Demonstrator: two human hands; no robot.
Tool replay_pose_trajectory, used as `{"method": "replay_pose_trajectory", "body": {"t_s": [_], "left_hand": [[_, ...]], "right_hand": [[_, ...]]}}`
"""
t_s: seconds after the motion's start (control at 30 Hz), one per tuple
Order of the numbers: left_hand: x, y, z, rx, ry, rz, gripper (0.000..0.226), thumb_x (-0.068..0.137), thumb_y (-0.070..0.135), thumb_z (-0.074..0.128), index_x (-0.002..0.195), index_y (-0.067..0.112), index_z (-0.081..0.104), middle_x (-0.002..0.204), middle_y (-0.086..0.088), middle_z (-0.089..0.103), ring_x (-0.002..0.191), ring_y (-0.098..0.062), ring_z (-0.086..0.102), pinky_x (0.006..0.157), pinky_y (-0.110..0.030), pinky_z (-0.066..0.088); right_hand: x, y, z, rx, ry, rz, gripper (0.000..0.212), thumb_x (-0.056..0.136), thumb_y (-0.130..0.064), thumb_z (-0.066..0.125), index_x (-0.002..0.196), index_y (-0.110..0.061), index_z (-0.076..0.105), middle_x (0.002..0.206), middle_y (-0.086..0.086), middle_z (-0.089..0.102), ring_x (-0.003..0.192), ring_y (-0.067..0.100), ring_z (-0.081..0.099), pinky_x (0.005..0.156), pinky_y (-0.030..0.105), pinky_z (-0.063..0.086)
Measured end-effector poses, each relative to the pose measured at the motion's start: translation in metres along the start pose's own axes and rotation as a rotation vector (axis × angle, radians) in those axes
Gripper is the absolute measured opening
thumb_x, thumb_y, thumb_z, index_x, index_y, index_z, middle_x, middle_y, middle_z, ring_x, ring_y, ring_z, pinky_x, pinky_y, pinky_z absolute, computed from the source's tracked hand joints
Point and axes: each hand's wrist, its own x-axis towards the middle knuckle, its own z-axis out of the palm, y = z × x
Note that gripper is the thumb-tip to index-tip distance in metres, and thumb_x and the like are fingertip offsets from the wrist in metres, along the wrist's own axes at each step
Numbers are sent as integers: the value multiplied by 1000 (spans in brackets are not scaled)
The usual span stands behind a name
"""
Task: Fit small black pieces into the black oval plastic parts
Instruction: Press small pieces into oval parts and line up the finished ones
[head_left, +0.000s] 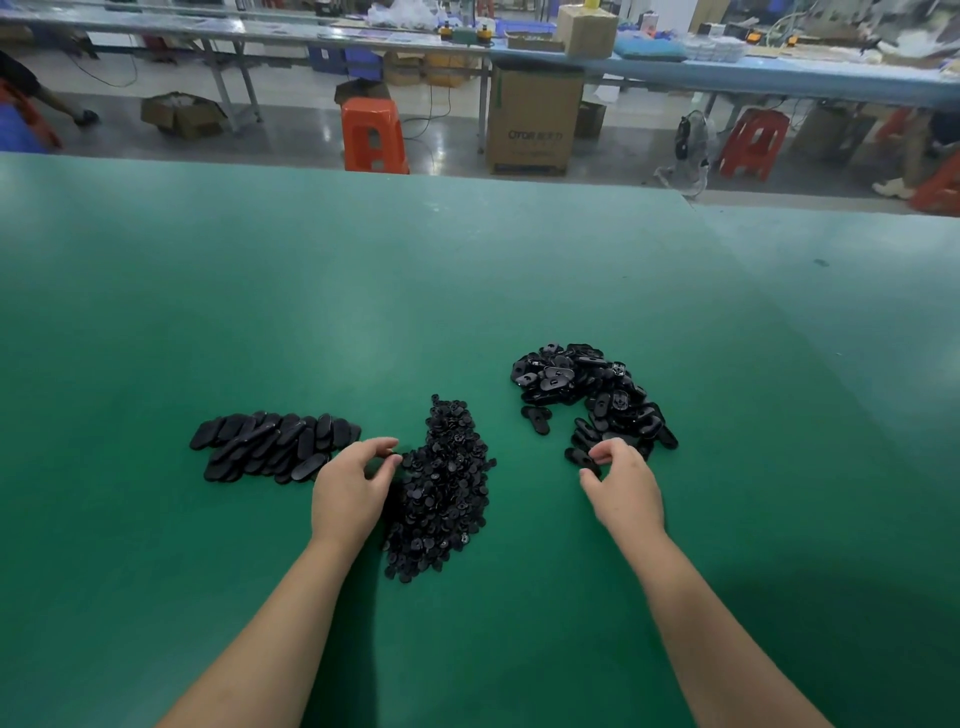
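Both forearms reach in from the near edge. Left hand (350, 488) pinches, seemingly, one small piece from the middle heap of small black pieces (444, 488); right hand (621, 488) grips an oval part (582, 458) from the right pile of oval parts (592, 395). Stacked ovals (275, 446) lie left, likely finished.
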Motion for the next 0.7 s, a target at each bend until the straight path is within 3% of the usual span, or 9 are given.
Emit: {"method": "replay_pose_trajectory", "body": {"t_s": [0.43, 0.6, 0.7], "left_hand": [[0, -1, 0, -1, -20, 0, 23, 90, 22, 74, 113, 22, 75, 101, 10, 74, 68, 5, 56, 61, -17, 43], [0, 0, -1, 6, -18, 21, 24, 92, 20, 72, 116, 17, 74, 103, 8, 71, 76, 0, 59, 72, -26, 51], [0, 0, -1, 13, -8, 24, 22, 94, 19, 70, 115, 13, 75, 102, 5, 69, 78, -8, 59, 75, -30, 53]], "right_hand": [[-6, 5, -11, 171, 9, 15, 22, 95, -12, 67, 115, -20, 63, 109, -7, 67, 84, 11, 63, 81, 36, 56], [-8, 2, -10, 250, 15, -8, 30, 95, -11, 67, 123, -22, 63, 112, -3, 61, 83, 12, 61, 69, 25, 50], [-11, -4, -4, 376, -4, -12, 24, 95, -9, 66, 115, -23, 66, 98, 0, 61, 79, 13, 60, 69, 23, 50]]}}
